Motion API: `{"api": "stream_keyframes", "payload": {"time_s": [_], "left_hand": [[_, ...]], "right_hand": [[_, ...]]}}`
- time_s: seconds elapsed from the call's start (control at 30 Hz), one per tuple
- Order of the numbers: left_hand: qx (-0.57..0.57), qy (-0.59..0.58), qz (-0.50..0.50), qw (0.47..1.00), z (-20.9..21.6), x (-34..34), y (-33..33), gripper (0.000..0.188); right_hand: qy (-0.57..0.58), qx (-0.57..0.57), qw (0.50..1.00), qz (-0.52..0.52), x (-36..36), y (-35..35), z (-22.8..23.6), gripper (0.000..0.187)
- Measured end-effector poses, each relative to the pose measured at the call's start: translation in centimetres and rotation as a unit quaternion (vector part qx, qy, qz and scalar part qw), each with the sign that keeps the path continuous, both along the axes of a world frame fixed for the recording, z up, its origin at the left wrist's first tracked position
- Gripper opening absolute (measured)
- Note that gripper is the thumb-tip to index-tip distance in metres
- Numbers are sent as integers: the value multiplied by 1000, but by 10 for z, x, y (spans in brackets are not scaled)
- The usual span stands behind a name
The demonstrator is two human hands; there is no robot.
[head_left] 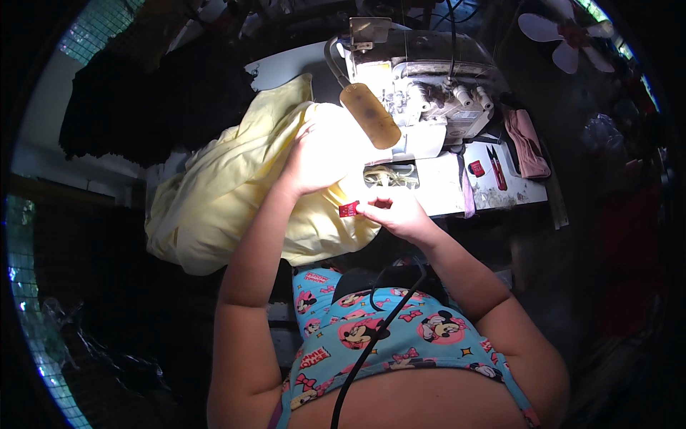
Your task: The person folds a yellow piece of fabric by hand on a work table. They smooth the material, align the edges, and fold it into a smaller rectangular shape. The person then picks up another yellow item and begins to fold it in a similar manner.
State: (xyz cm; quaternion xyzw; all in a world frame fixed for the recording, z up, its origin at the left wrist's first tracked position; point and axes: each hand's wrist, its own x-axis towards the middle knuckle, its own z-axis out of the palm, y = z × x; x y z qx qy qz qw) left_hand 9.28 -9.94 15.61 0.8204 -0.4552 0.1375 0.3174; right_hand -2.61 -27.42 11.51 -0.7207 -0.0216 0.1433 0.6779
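Pale yellow cloth (pixel 214 193) lies in a large heap over the left of the sewing table, its near edge hanging down toward my lap. My left hand (pixel 314 163) rests on this cloth close to the sewing machine (pixel 450 86). Strong lamp glare washes out its fingers, so their grip is unclear. Between the thumb and fingers of my right hand (pixel 396 213), a small red label (pixel 348 209) with light markings is pinched. It sits against the front part of the yellow cloth.
An oblong tan plate (pixel 370 116) hangs before the machine. Thread scraps (pixel 391 176) lie beneath. Rightward on the table are red-handled snips (pixel 497 169), a small stack of red labels (pixel 476 168) and pink cloth (pixel 525 143). Dark cloth (pixel 157 107) is piled far left; a fan (pixel 568 34) stands back right.
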Motion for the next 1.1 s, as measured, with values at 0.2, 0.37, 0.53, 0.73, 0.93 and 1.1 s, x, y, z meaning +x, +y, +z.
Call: {"api": "stream_keyframes", "payload": {"time_s": [0.2, 0.37, 0.53, 0.73, 0.93, 1.1], "left_hand": [[48, 7, 41, 998, 4, -9, -12, 21], [-92, 17, 13, 996, -1, -8, -18, 24], [-112, 1, -11, 994, -23, 1, -9, 26], [-83, 8, 50, 995, -11, -7, -20, 23], [-128, -29, 16, 991, -31, 9, -7, 18], [-143, 0, 3, 990, -28, 3, -7, 18]], "right_hand": [[69, 15, 997, 21, -2, -11, 15, 20], [67, 61, 996, -25, 1, -11, -12, 18], [-84, -74, 994, -14, 27, -35, 5, 18], [-124, 40, 986, -106, 66, -19, 21, 26], [-170, 4, 976, -132, 71, -15, 15, 29], [-127, 51, 981, -138, 64, -9, 32, 32]]}}
